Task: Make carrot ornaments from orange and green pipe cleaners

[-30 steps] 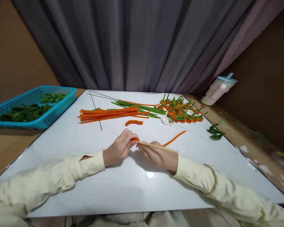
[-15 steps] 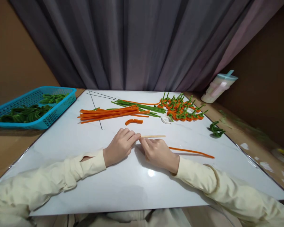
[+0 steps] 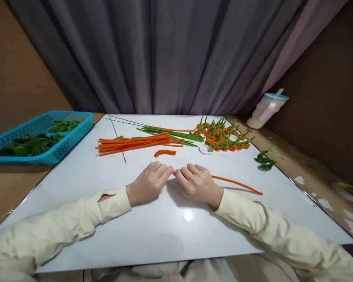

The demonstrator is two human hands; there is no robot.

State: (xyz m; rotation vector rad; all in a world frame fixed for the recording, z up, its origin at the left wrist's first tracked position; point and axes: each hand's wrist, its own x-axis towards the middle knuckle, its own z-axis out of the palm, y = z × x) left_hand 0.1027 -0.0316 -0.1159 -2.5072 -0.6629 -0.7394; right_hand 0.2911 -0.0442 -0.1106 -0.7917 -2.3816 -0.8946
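Both hands pinching one orange stem over the white table (image 3: 153, 231).

Left hand (image 3: 150, 183): fingers curled closed at its end. Right hand (image 3: 198, 184): fingers closed around it, orange stem (image 3: 238, 183) trailing out past the knuckles.

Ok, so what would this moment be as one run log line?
left hand: pinching orange strip | right hand: closed on it, tail out to the right | beyond hands: short orange piece, orange bundle
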